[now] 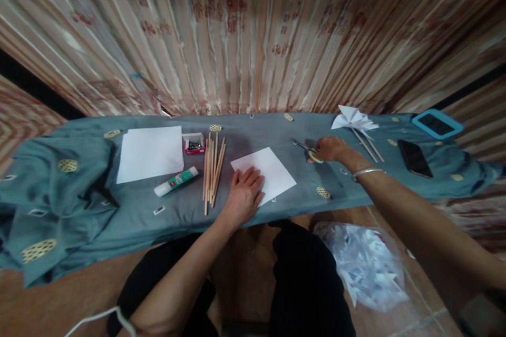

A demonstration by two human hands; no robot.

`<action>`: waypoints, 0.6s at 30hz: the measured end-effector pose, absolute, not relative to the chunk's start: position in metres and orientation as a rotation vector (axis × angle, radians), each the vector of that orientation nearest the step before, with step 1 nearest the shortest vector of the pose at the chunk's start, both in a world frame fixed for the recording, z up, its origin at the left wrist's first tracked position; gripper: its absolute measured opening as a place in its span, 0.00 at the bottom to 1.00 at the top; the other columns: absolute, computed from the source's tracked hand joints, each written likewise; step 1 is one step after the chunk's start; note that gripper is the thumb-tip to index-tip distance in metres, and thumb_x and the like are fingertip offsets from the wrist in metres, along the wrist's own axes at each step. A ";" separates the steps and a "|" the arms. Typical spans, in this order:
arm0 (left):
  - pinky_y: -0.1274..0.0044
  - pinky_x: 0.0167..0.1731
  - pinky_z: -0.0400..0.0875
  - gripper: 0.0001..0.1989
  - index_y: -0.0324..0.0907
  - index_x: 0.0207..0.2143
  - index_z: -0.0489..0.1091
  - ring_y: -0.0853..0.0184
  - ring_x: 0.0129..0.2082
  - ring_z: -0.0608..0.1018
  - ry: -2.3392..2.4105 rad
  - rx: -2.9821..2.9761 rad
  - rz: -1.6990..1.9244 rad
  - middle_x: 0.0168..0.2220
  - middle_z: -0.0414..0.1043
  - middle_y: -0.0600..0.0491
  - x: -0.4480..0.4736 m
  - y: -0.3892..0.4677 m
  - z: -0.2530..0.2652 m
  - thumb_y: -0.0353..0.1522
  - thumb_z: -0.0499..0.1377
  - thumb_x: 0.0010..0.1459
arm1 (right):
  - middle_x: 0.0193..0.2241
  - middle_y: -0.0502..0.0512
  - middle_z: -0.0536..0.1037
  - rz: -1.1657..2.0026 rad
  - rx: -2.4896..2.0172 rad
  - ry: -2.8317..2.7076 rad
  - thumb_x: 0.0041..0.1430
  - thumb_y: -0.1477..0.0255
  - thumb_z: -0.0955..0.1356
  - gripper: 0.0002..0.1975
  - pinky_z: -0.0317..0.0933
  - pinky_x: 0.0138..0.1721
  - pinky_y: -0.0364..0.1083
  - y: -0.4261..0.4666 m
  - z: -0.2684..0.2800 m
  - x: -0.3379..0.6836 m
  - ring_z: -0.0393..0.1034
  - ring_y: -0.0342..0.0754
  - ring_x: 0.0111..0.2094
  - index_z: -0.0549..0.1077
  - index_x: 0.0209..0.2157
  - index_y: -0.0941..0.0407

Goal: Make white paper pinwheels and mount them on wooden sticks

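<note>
Watching remotely through the head camera, I see a left hand [245,197] lying palm down with its fingers slightly spread on the near-left part of a white paper square [276,175], which sits at an angle on a grey-green cloth [263,130]. To the right of the sheet and apart from it, a right hand [331,148] closes around the yellow-green handles of scissors [310,151], whose blades extend left from the grip, beyond the sheet's far-right edge; I cannot tell whether the blades are parted. Left of the sheet I count off wooden sticks [214,168], a glue stick [176,181], a red box [194,144] of small metal pieces and a paper stack [151,154], while beyond the right hand lie a folded paper shape [353,118] and a black phone [415,158]
</note>
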State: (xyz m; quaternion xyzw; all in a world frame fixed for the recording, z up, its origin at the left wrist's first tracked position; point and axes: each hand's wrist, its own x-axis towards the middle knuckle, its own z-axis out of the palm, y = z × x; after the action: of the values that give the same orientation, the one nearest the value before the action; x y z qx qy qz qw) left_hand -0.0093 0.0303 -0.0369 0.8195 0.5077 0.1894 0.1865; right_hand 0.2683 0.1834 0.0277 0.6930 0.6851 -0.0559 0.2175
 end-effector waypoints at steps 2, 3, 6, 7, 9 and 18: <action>0.52 0.64 0.48 0.19 0.36 0.55 0.67 0.53 0.65 0.61 1.437 2.307 0.515 0.61 0.65 0.39 -0.008 0.031 -0.037 0.30 0.54 0.62 | 0.42 0.67 0.81 -0.196 1.894 1.930 0.48 0.58 0.75 0.23 0.66 0.44 0.53 0.186 0.028 0.273 0.75 0.63 0.46 0.78 0.42 0.60; 0.52 0.64 0.48 0.19 0.37 0.55 0.68 0.53 0.65 0.62 1.440 2.308 0.516 0.61 0.65 0.39 -0.008 0.032 -0.038 0.30 0.54 0.62 | 0.41 0.67 0.81 -0.213 1.887 1.946 0.47 0.59 0.76 0.23 0.66 0.43 0.52 0.186 0.029 0.276 0.75 0.63 0.45 0.78 0.42 0.60; 0.52 0.64 0.49 0.18 0.38 0.54 0.68 0.53 0.65 0.62 1.442 2.312 0.527 0.61 0.65 0.39 -0.008 0.032 -0.039 0.31 0.55 0.62 | 0.41 0.68 0.81 -0.203 1.908 2.016 0.49 0.62 0.75 0.22 0.64 0.45 0.52 0.180 0.036 0.278 0.75 0.62 0.45 0.78 0.42 0.62; 0.53 0.64 0.49 0.18 0.38 0.54 0.68 0.53 0.65 0.62 1.442 2.311 0.530 0.61 0.65 0.39 -0.008 0.032 -0.039 0.31 0.55 0.62 | 0.41 0.69 0.80 -0.176 1.926 2.054 0.52 0.64 0.73 0.20 0.64 0.46 0.53 0.175 0.038 0.274 0.75 0.62 0.47 0.77 0.43 0.63; 0.53 0.64 0.49 0.18 0.39 0.54 0.69 0.53 0.65 0.62 1.441 2.312 0.535 0.61 0.65 0.40 -0.008 0.033 -0.039 0.31 0.55 0.62 | 0.43 0.72 0.79 -0.117 1.949 2.152 0.60 0.68 0.68 0.17 0.63 0.49 0.55 0.158 0.038 0.259 0.73 0.63 0.49 0.76 0.46 0.64; 0.53 0.64 0.49 0.19 0.37 0.55 0.68 0.52 0.65 0.62 1.463 2.335 0.505 0.61 0.65 0.39 -0.005 0.032 -0.038 0.31 0.55 0.62 | 0.57 0.66 0.72 -0.291 1.480 3.046 0.67 0.70 0.59 0.20 0.58 0.62 0.55 0.106 -0.031 0.171 0.65 0.55 0.59 0.71 0.55 0.62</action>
State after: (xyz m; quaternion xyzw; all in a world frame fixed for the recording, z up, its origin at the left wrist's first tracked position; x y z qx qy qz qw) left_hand -0.0047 0.0315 -0.0383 0.8215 0.5147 0.1775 0.1695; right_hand 0.1714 0.1064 -0.0313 0.4318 0.8887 -0.0850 -0.1286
